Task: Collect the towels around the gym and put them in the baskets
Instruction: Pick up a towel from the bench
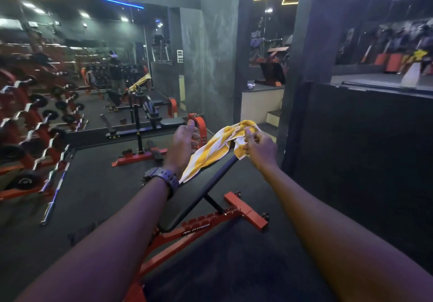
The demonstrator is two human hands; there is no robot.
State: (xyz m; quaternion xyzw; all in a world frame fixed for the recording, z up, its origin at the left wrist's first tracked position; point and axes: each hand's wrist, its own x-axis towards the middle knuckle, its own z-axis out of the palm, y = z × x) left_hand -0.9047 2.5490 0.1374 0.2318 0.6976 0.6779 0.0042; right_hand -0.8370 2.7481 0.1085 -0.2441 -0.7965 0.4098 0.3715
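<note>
The right hand (259, 148) is pinching the upper end of a yellow-and-white striped cloth towel (219, 148), its grip clenched on the bunched fabric. The towel is draping down and to the left over the raised end of a black padded incline desk with an orange steel frame (210, 225). The left hand (184, 143), wearing a dark wristwatch (162, 178), is hovering just beside the towel with relaxed fingers, apparently not touching it, though the angle makes that hard to judge. A rack of curl bars with black plates (35, 135) is standing at the left on the dark rubber floor (93, 184).
</note>
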